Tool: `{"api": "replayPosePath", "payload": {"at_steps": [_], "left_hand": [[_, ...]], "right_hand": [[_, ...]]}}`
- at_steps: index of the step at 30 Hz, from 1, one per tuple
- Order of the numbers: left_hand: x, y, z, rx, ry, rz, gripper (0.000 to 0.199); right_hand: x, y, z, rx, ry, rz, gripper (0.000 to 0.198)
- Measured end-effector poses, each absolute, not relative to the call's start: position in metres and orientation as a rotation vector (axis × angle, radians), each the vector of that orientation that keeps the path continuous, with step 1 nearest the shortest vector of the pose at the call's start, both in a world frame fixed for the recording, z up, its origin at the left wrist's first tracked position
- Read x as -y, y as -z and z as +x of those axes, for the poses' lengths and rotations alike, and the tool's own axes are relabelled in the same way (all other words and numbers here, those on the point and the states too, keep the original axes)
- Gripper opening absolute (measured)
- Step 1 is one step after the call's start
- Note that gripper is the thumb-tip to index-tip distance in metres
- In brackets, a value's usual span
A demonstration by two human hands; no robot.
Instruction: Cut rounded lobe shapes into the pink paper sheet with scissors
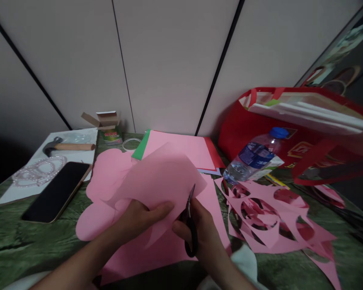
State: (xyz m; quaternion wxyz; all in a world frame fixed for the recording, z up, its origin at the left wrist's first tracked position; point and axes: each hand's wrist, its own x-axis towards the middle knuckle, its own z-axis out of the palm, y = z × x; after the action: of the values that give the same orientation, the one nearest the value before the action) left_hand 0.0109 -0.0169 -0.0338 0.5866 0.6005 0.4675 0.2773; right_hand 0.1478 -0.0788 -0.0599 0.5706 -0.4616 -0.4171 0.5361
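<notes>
My left hand [142, 217] grips a sheet of pink paper [163, 175], thumb on top and fingers underneath. The sheet is lifted and bent, with a curved cut along its lower left edge. In my right hand [199, 225] is a pair of black-handled scissors [191, 225], fingers wrapped about the handles. Their blades point up and away, at the right part of the sheet; whether they are closed on the paper I cannot tell. Beneath lies a larger pink sheet [172, 253]. Rounded pink cut-outs [93, 221] lie to the left, partly under the held sheet.
Pink offcuts with round holes [278, 217] spread on the right. Behind them are a water bottle [248, 157] and a red bag [238, 125]. At left are a phone [59, 191], a hammer [72, 147] and bead strings [39, 171]. Coloured paper [181, 143] and an opened small box [111, 135] stand back.
</notes>
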Motion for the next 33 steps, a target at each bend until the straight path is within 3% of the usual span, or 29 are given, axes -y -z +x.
{"api": "replayPosePath", "payload": {"at_steps": [7,33], "left_hand": [[0.017,0.031,0.010,-1.094,-0.601,1.420,0.028],[0.016,0.036,0.007,-1.104,-0.584,1.380,0.030]], "right_hand": [[0.078,0.058,0.147,0.986,-1.286,-0.938,0.035],[0.079,0.068,0.147,0.988,-1.237,-1.130,0.030]]}}
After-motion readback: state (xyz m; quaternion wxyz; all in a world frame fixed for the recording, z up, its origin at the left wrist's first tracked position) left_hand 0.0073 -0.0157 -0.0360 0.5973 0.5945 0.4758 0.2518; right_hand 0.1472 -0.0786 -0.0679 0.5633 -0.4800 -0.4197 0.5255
